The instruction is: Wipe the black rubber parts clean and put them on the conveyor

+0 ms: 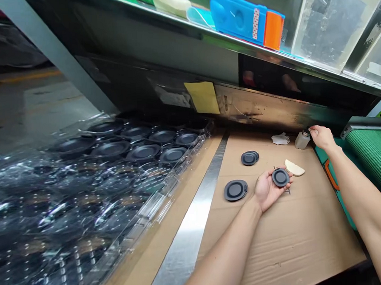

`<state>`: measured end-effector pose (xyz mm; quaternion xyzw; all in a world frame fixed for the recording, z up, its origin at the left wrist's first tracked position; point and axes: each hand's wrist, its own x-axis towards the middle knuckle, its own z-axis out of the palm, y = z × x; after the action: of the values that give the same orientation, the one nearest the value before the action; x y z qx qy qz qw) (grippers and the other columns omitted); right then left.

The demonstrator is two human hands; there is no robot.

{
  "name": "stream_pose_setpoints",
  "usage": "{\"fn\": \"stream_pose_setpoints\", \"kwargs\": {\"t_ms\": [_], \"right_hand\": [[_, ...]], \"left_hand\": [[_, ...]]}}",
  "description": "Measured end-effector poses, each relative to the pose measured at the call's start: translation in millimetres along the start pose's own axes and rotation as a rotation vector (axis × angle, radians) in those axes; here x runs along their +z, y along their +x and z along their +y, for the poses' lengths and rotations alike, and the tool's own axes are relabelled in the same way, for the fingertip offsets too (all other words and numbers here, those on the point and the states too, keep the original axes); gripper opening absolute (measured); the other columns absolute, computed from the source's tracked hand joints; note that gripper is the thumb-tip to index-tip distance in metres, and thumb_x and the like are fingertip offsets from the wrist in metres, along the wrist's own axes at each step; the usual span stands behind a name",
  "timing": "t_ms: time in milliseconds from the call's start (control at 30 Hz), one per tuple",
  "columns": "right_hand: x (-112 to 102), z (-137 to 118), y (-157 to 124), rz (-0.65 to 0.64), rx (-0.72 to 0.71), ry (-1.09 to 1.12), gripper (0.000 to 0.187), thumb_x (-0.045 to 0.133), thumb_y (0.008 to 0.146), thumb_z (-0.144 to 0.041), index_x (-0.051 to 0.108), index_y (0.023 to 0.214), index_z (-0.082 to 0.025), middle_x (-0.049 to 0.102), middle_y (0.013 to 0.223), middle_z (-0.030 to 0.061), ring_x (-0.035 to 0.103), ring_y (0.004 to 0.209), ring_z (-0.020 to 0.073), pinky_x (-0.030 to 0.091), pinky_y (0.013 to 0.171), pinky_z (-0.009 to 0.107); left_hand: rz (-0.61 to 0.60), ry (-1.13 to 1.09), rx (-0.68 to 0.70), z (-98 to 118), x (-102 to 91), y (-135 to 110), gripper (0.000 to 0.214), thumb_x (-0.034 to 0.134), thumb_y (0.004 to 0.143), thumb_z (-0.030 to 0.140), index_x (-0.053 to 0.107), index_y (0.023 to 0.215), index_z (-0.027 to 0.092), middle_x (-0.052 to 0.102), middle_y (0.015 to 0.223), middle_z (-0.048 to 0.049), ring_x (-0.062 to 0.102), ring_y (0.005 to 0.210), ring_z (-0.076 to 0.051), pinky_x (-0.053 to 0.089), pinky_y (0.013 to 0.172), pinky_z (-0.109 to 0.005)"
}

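Observation:
My left hand (pixel 263 191) is turned palm up over the cardboard, its fingers curled around a small black round plastic part (pixel 280 177). My right hand (pixel 322 137) reaches to the back right with its fingers pinched together. They are right beside the metal top of a small whitish bottle (pixel 302 140); what they grip, if anything, is too small to make out. Just beyond my left fingertips lies a cream half-round pad (pixel 294 168). Two more black round parts, a near one (pixel 235 190) and a far one (pixel 249 158), lie left of that hand.
Clear plastic trays (pixel 161 203) with several black round parts in their pockets fill the left. A crumpled white piece (pixel 280 139) lies near the bottle. A green belt (pixel 375 158) runs along the right. Overhead, a shelf (pixel 223 36) carries a blue-and-orange tool (pixel 246 18).

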<state>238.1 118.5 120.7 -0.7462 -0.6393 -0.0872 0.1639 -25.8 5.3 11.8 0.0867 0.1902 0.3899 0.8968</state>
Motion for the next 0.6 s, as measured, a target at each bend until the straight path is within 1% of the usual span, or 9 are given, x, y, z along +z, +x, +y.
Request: {"fn": "stream_pose_setpoints", "kwargs": {"t_ms": [133, 233, 300, 333, 400, 433, 467, 533, 600], "right_hand": [[6.5, 2.8, 20.3, -0.150, -0.043, -0.089, 0.038, 0.052, 0.095, -0.033, 0.075, 0.125, -0.027, 0.073, 0.125, 0.0099, 0.066, 0.114, 0.0274, 0.051, 0.096, 0.039], [2.3, 2.7, 30.0, -0.217, -0.043, -0.135, 0.036, 0.056, 0.093, -0.033, 0.076, 0.123, -0.028, 0.073, 0.125, 0.0090, 0.066, 0.114, 0.0275, 0.051, 0.095, 0.039], [-6.0, -2.8, 28.2, -0.208, -0.024, -0.136, 0.035, 0.058, 0.092, -0.033, 0.077, 0.121, -0.028, 0.073, 0.124, 0.0097, 0.067, 0.112, 0.0286, 0.051, 0.093, 0.040], [-10.9, -8.0, 22.2, -0.162, -0.018, -0.114, 0.035, 0.057, 0.092, -0.034, 0.077, 0.120, -0.027, 0.074, 0.122, 0.0103, 0.067, 0.111, 0.0289, 0.051, 0.093, 0.040], [-19.2, -23.5, -3.5, -0.009, -0.042, -0.006, 0.035, 0.054, 0.096, -0.036, 0.077, 0.119, -0.024, 0.075, 0.117, 0.0112, 0.068, 0.107, 0.0280, 0.050, 0.092, 0.038], [-21.4, -33.2, -23.1, 0.077, -0.077, 0.078, 0.036, 0.052, 0.098, -0.038, 0.076, 0.119, -0.022, 0.076, 0.114, 0.0114, 0.068, 0.105, 0.0267, 0.050, 0.092, 0.036], [-21.5, -43.5, -46.3, 0.123, -0.130, 0.178, 0.037, 0.050, 0.099, -0.041, 0.075, 0.118, -0.020, 0.076, 0.111, 0.0110, 0.069, 0.101, 0.0250, 0.050, 0.090, 0.034], [-13.9, -63.6, -97.2, 0.108, -0.230, 0.362, 0.037, 0.051, 0.099, -0.045, 0.075, 0.114, -0.021, 0.075, 0.110, 0.0096, 0.068, 0.098, 0.0228, 0.051, 0.087, 0.032], [3.3, -80.1, -142.2, 0.064, -0.325, 0.468, 0.033, 0.056, 0.097, -0.044, 0.075, 0.112, -0.022, 0.073, 0.104, 0.0092, 0.066, 0.096, 0.0223, 0.051, 0.084, 0.032]], "left_hand": [[-0.017, 0.007, 0.015, 0.6, 1.1, -0.8, 0.036, 0.045, 0.095, 0.027, 0.060, 0.121, 0.008, 0.072, 0.101, -0.0213, 0.073, 0.078, -0.025, 0.057, 0.069, -0.032], [-0.033, -0.015, 0.005, 1.3, 0.9, 0.3, 0.033, 0.043, 0.100, 0.031, 0.060, 0.118, 0.009, 0.072, 0.098, -0.0202, 0.072, 0.076, -0.023, 0.057, 0.070, -0.031], [-0.021, -0.024, -0.001, 1.7, 0.4, 1.4, 0.034, 0.041, 0.102, 0.034, 0.060, 0.117, 0.010, 0.072, 0.099, -0.0205, 0.072, 0.077, -0.023, 0.056, 0.069, -0.030], [-0.018, -0.031, 0.000, 1.9, 0.0, 2.0, 0.035, 0.040, 0.102, 0.035, 0.060, 0.117, 0.010, 0.072, 0.100, -0.0210, 0.073, 0.078, -0.023, 0.056, 0.068, -0.030], [-0.022, -0.056, 0.012, 2.3, -0.9, 3.3, 0.037, 0.037, 0.103, 0.036, 0.060, 0.116, 0.010, 0.072, 0.101, -0.0218, 0.073, 0.079, -0.024, 0.054, 0.064, -0.029], [-0.028, -0.069, 0.024, 2.5, -1.5, 4.0, 0.037, 0.036, 0.104, 0.036, 0.060, 0.115, 0.010, 0.072, 0.102, -0.0217, 0.072, 0.079, -0.024, 0.054, 0.063, -0.029], [-0.036, -0.080, 0.038, 2.8, -2.1, 4.7, 0.036, 0.036, 0.103, 0.035, 0.060, 0.113, 0.011, 0.072, 0.103, -0.0213, 0.072, 0.079, -0.024, 0.053, 0.063, -0.029], [-0.047, -0.096, 0.070, 2.8, -3.1, 6.2, 0.033, 0.037, 0.103, 0.033, 0.062, 0.110, 0.012, 0.072, 0.103, -0.0199, 0.071, 0.079, -0.024, 0.053, 0.064, -0.030], [-0.034, -0.115, 0.108, 2.0, -3.7, 7.3, 0.033, 0.038, 0.103, 0.033, 0.063, 0.108, 0.012, 0.073, 0.103, -0.0174, 0.071, 0.081, -0.023, 0.055, 0.068, -0.032]]}}
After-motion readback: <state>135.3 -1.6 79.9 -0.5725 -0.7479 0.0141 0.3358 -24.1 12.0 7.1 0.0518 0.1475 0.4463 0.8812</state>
